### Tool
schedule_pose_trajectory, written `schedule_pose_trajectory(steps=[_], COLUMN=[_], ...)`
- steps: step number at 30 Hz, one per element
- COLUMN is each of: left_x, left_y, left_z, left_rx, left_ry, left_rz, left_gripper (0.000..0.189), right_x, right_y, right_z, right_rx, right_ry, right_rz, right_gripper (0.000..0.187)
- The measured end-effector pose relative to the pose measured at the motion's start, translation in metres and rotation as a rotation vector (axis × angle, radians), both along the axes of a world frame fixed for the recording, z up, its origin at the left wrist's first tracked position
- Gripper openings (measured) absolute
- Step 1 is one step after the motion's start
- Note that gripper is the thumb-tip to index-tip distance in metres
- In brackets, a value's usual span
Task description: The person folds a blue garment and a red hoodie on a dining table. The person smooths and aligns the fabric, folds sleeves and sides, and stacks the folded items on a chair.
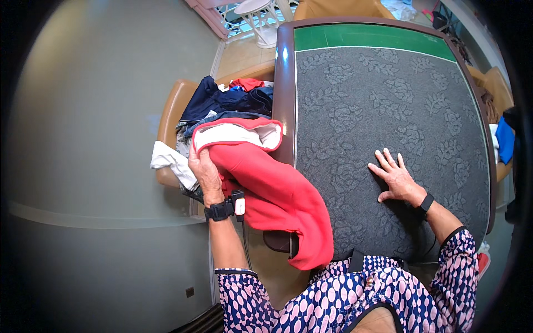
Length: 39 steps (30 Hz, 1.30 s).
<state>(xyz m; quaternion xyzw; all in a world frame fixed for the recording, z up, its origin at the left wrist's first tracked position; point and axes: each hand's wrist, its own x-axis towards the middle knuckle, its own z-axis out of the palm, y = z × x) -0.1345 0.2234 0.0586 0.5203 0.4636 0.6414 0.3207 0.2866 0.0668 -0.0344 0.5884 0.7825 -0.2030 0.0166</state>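
My left hand (206,172) grips the edge of a red fleece-like garment (275,179) with a white lining, whose opening faces away from me. The garment drapes over the left edge of the table and hangs down near my body at its lower end. My right hand (393,179) is spread, palm down, over the patterned grey cloth (345,158) of the table. A shadow lies beside that hand; whether it touches the cloth I cannot tell. Each wrist wears a black strap, and the left one carries a small device (238,206) with a cable.
A tan chair (168,120) left of the table bears a heap of clothes, including a navy garment (220,100) and a white cloth (173,162). Another tan chair (501,89) at the right holds a blue item (506,139). A grey wall (104,137) stands close on the left.
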Motion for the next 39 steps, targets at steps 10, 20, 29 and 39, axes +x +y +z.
schedule_pose_trajectory(steps=[10,20,29,39], left_x=[0.153,0.189,0.193,0.186], left_y=[-0.111,-0.155,-0.163,-0.168], left_z=[0.026,0.02,0.007,-0.023], left_rx=[0.123,0.183,0.061,-0.04], left_ry=[0.338,0.358,0.297,0.557], left_rz=[-0.574,-0.657,-0.507,-0.514], left_gripper=[0.014,0.018,0.021,0.028], right_x=[-0.004,-0.058,-0.034,-0.047], right_y=[0.006,-0.004,0.0,-0.012], right_z=[0.0,0.018,0.025,0.017], right_rx=[0.004,0.015,0.315,-0.484], right_ry=[0.198,1.079,0.698,1.786], right_rz=[-0.086,-0.481,-0.287,-0.73], right_gripper=[0.12,0.056,0.02,0.054])
